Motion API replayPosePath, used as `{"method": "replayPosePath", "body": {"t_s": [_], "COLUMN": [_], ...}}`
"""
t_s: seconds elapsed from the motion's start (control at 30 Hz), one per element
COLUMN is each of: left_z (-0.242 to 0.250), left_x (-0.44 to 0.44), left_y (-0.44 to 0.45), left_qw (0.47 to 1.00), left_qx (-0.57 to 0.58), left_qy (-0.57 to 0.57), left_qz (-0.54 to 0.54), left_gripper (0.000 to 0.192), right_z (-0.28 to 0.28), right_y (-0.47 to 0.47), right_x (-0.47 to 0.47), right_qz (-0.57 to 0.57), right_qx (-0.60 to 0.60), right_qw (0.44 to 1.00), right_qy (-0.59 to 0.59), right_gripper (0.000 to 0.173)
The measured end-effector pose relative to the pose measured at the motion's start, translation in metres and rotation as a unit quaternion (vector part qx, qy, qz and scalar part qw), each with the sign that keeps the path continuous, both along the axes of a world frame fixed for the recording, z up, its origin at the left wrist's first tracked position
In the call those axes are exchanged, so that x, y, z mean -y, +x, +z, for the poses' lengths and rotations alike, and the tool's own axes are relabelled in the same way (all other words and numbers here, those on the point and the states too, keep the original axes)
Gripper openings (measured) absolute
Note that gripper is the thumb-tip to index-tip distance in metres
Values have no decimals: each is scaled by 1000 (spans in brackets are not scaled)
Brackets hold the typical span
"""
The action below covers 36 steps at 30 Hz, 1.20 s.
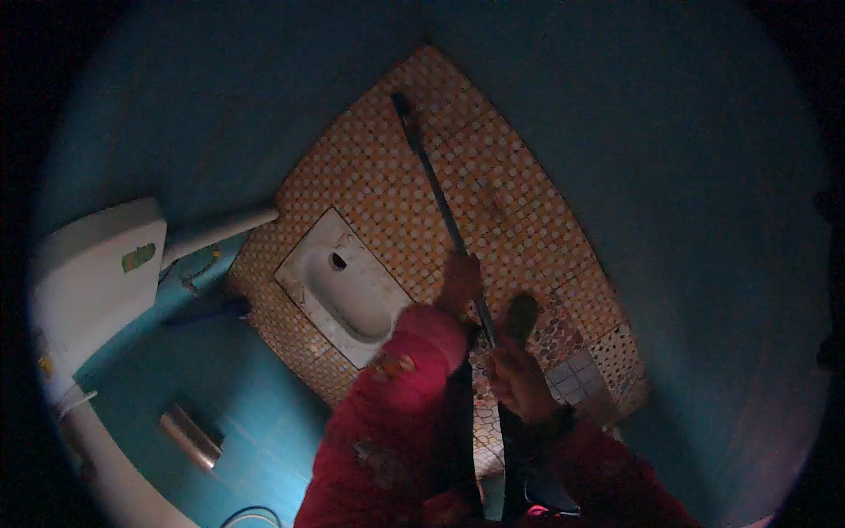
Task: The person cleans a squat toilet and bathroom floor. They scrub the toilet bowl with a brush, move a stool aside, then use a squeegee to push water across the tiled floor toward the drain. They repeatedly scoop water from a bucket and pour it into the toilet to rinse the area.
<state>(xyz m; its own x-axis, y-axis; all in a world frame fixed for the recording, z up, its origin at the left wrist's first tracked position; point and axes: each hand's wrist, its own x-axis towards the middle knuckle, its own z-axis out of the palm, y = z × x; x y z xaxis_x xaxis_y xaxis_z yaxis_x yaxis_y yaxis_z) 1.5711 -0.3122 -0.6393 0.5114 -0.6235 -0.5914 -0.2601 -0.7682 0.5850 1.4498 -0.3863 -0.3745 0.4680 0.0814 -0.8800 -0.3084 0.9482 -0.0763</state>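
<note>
A dark long-handled cleaning tool (pixel 437 188) slants across the tiled floor, and its type is hard to tell in the dim light. Its dark head (pixel 403 109) rests toward the far corner of the room. My left hand (pixel 462 280) is wrapped around the middle of the handle. Lower down, nearer my body, my right hand (pixel 521 379) grips the same handle. Red sleeves cover both forearms. To the left of the handle, a white ceramic squat toilet (pixel 350 284) is set into the floor. A dark green shoe tip (pixel 523 318) shows beside my right hand.
Orange and white patterned tiles (pixel 502 204) run up to blue walls (pixel 693 198). At left hangs a white cistern (pixel 105 264) with a pipe (pixel 221 232) leading down toward the toilet. Below it, a cylindrical metallic object (pixel 191 435) is against the blue tiles.
</note>
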Motion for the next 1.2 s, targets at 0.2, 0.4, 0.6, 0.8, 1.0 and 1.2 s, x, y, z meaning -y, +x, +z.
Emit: {"method": "replayPosePath", "body": {"t_s": [0.2,0.4,0.6,0.8,1.0,1.2], "left_z": [57,0,-6,-15,3,8], "left_x": [42,75,8,-109,-78,64], "left_y": [-64,-13,89,138,217,187], "left_qw": [995,991,980,788,934,972], "left_qx": [-75,-26,54,-231,8,206], "left_qy": [-24,-99,172,-346,-167,-3], "left_qz": [60,84,-81,454,317,-110], "left_gripper": [18,19,17,17,13,20], "right_z": [33,8,-26,-22,-32,3], "right_y": [-50,-16,60,151,239,191], "right_x": [17,67,88,55,75,148], "right_qz": [23,109,514,565,371,257], "right_qx": [41,46,227,253,226,15], "right_qw": [999,990,678,708,893,940], "right_qy": [-20,-79,-475,-339,-114,-225], "right_gripper": [61,62,61,54,54,51]}}
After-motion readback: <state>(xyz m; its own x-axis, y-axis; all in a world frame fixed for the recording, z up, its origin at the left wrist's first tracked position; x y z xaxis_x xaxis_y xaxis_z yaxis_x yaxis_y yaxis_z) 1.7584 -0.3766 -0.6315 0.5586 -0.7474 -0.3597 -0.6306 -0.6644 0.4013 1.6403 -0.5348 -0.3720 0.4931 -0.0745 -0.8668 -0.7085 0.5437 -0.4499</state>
